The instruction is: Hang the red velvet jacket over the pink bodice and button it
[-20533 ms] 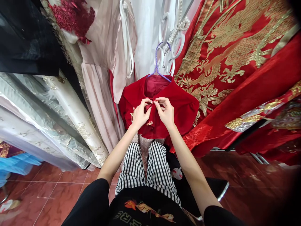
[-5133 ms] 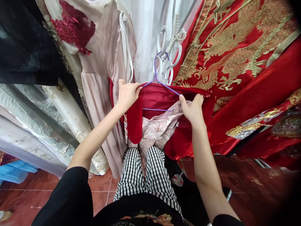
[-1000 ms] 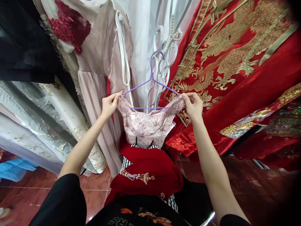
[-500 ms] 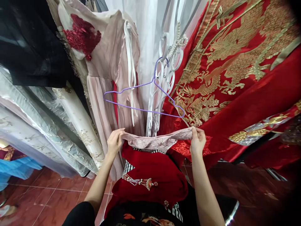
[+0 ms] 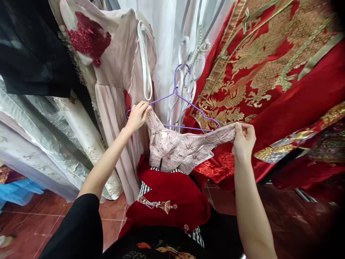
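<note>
Our left hand [image 5: 138, 116] and right hand [image 5: 244, 140] clamp the pink bodice [image 5: 183, 149] by both upper corners, beside a purple hanger [image 5: 175, 90] (red garment [image 5: 175, 189] over our checked trousers [image 5: 145, 189]).

A pink flowery top [image 5: 180, 145] is held wide by the left hand [image 5: 138, 117] and right hand [image 5: 244, 141]. A purple hanger [image 5: 175, 89] is seen behind it. Red cloth [image 5: 175, 189] is spread over black-and-white pants [image 5: 145, 190].

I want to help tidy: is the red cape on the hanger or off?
Off. The cape lies over the striped trousers, below and apart from the hanger.
</note>
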Tool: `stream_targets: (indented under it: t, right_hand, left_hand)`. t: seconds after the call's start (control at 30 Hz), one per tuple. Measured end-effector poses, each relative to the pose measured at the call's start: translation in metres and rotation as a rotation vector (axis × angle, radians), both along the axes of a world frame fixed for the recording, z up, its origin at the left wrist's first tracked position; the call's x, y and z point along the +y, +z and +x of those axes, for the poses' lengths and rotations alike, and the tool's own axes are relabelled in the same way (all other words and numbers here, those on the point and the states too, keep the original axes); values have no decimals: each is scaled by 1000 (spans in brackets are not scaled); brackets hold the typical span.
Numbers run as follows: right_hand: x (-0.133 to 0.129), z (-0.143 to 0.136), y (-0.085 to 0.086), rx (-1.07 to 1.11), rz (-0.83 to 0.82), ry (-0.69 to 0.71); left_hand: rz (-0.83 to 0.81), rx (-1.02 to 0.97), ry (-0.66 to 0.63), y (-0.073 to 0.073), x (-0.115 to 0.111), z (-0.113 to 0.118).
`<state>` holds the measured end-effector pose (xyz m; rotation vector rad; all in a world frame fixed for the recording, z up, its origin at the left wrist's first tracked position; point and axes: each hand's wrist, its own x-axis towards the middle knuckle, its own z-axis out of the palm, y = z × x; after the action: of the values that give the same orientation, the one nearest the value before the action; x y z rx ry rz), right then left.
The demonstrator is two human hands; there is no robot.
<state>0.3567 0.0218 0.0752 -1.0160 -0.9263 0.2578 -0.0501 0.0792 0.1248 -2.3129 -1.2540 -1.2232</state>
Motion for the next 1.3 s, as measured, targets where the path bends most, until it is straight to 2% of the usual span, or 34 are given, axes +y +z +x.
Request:
stream_targets:
  t: [0.1,0.27,0.4,0.53,0.67,0.77,0.87,0.97,1.13,1.23,1.3]
  right_hand:
    - [-2,0,-4,48,-4,-1]
    - [-5,6,-10,138,-98,4]
    - [-2,5,-7,185,-131,-13]
    - [0,1,0,123,-108,-34]
    - [0,2,12,-37,-63,-44]
    - [1,-4,31,-231,-55,-68]
    - [5,-23,54,-449,-37,-23]
    - [12,-46,66,-616,-43,48]
    - [25,-53,64,-783,-103,132]
    - [27,-46,60,-921,-142,96]
    - [28,-42,58,-1008,-145,47]
  left_hand:
    - [15,24,27,-3,-2,-1]
    - [15,48,16,-4,-6,1]
    - [15,46,24,-6,-8,2]
    - [15,48,21,-6,-7,1]
    - [28,29,7,-5,-7,0]
    - [23,-5,-11,-4,-9,1]
    - [-1,-54,-48,-6,-12,3]
    - [-32,-107,-95,-10,-13,7]
    - [-43,-189,-120,-13,-15,13]
    - [-98,-239,-127,-8,-19,7]
    - [-145,-284,-130,-7,-22,-5]
